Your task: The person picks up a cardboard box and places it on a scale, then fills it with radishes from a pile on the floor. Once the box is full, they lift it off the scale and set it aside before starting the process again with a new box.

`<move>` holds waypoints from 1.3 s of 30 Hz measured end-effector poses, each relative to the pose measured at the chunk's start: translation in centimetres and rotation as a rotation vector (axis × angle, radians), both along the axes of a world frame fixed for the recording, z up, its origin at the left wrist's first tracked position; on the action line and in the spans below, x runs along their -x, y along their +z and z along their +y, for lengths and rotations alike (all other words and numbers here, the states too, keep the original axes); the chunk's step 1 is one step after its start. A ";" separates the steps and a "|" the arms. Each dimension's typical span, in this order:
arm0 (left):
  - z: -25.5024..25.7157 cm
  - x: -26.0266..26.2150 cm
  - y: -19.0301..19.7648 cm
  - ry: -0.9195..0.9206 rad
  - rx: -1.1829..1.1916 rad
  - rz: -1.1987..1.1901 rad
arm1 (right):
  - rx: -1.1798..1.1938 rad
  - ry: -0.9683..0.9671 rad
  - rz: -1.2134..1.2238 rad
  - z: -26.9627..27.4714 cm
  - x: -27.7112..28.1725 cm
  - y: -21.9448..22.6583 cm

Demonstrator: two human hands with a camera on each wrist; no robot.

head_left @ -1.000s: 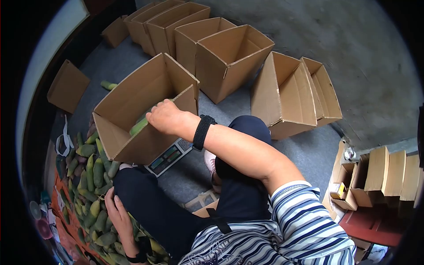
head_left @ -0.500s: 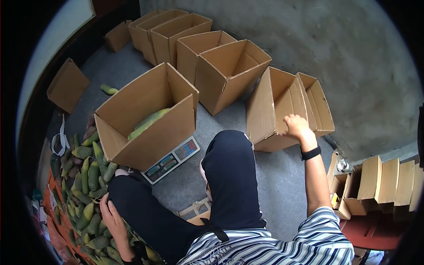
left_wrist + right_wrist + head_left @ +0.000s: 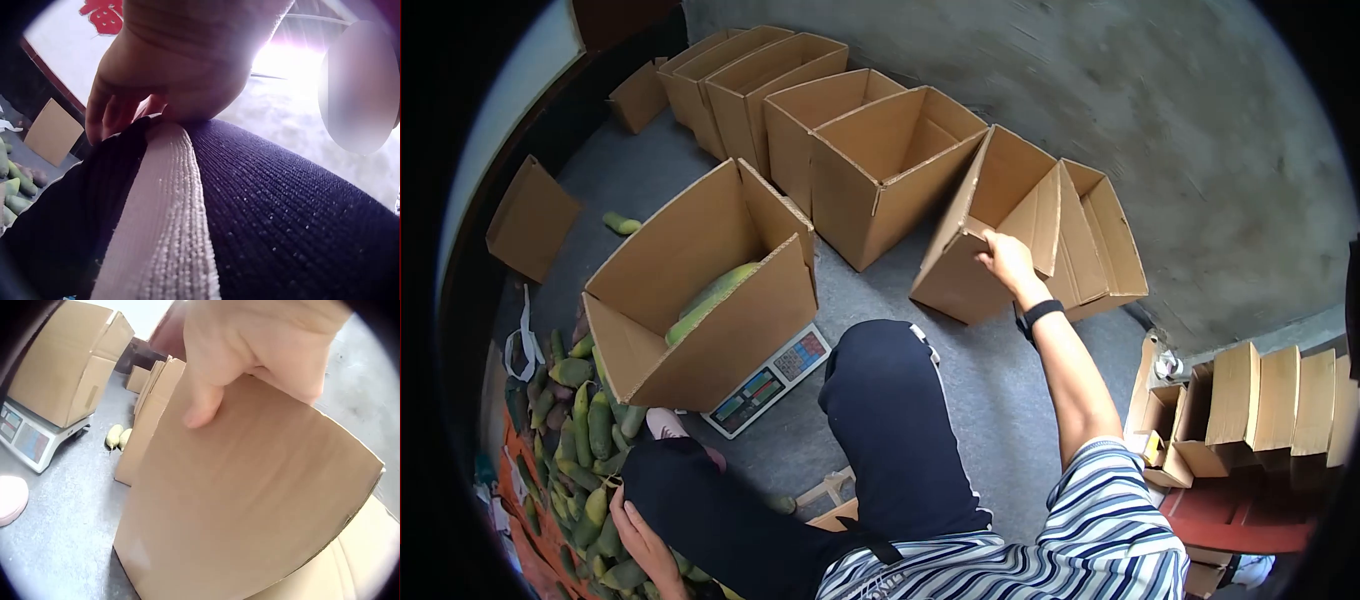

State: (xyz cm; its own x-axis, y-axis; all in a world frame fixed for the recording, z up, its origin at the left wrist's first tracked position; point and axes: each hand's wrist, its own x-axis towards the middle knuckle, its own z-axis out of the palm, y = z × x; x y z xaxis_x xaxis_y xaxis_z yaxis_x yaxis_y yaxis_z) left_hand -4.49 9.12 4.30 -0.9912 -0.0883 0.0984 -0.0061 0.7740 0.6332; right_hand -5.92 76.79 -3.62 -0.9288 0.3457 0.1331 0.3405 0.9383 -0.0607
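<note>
I have the right hand (image 3: 1012, 262) on the near rim of a tall carton (image 3: 958, 275) — the right wrist view shows the thumb against the outer face and the other fingers over the edge, pinching the cardboard. The left hand (image 3: 643, 545) holds nothing I can see; its fingers lie relaxed on the left leg (image 3: 710, 510), beside the heap of green vegetables (image 3: 592, 440).

What matters here is the line across the floor (image 3: 1020, 420). The gripped carton is ahead of me and to the right, its mouth upward, the long axis of that mouth running away from me toward the wall (image 3: 1200, 180). The right hand already touches it; the left is well apart. Off to the carton's left, past a gap, is the scale (image 3: 768, 380) bearing another box (image 3: 730, 335) with vegetables inside. Whether the gripped carton's base is off the floor, I cannot tell.
</note>
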 end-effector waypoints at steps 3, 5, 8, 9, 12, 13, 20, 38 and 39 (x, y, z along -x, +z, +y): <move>-1.4 0.2 -0.8 0.026 0.001 0.008 | 0.026 -0.002 0.002 -0.4 4.9 0.7; 0.1 0.3 0.5 0.030 0.045 0.072 | 0.112 -0.060 -0.018 -1.2 7.3 1.3; 2.0 -0.3 3.3 0.132 0.057 -0.023 | 0.231 0.114 0.295 -0.9 6.2 1.8; 1.9 -0.2 3.2 0.124 0.057 0.011 | 0.194 0.054 0.375 -0.6 4.9 2.9; -1.6 -0.2 0.7 0.107 0.005 0.042 | 0.054 -0.312 0.559 4.5 -0.8 4.5; -3.3 -0.9 -0.5 0.078 -0.041 0.031 | -0.140 -0.382 0.584 7.0 -3.5 4.1; -1.6 -3.0 0.1 0.170 -0.115 0.131 | -0.211 -0.695 -0.252 13.7 -18.1 -0.5; -4.1 -7.5 -6.1 0.032 -0.157 -0.258 | 0.236 0.094 0.447 8.2 0.5 8.7; -5.1 -8.5 -8.6 -0.042 -0.121 -0.308 | 0.332 0.198 0.418 2.3 2.2 11.9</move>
